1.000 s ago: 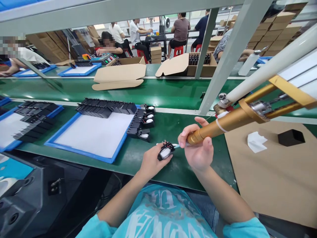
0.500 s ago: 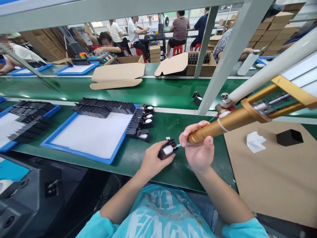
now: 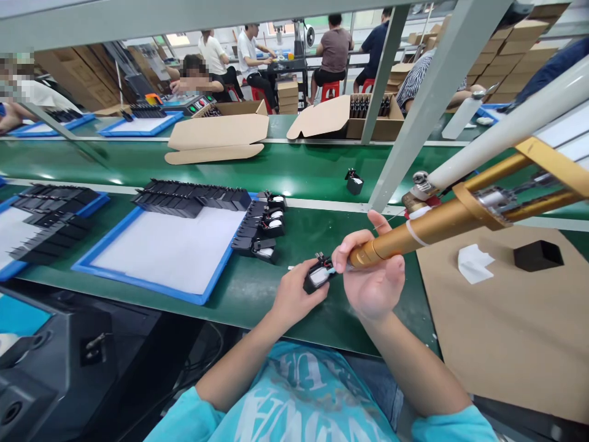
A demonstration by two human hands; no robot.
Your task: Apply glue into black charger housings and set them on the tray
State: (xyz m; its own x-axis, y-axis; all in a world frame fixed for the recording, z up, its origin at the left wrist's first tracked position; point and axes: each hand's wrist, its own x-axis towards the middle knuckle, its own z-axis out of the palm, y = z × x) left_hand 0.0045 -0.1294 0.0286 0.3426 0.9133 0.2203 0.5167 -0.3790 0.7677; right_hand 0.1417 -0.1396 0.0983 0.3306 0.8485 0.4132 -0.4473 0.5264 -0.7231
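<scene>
Between the fingers and thumb of my left hand (image 3: 294, 291) is a small black plastic housing (image 3: 318, 275) with a white part inside and thin wires at its top. My right hand (image 3: 370, 279) grips the front end of a gold-coloured dispensing gun (image 3: 400, 241), its fingers around the nozzle end. The gun's pale teal tip (image 3: 332, 270) reaches the open side of the housing. Whether anything flows from the tip is too small to tell. Left of my hands, several similar black housings (image 3: 257, 227) stand in a row at the edge of a blue-rimmed tray (image 3: 150, 288).
A brown cardboard sheet (image 3: 506, 344) at right bears a white paper scrap (image 3: 473, 264) and a black box-shaped piece (image 3: 538, 255). One housing (image 3: 354, 182) lies on the green belt (image 3: 304, 166) ahead. A slanted metal post (image 3: 414, 110) rises beyond the gun. People sit across the line.
My left hand has moved slightly right with the housing, bringing it closer to the gun tip. Right-hand fingers have spread a little. The housing on the belt has shifted left.
</scene>
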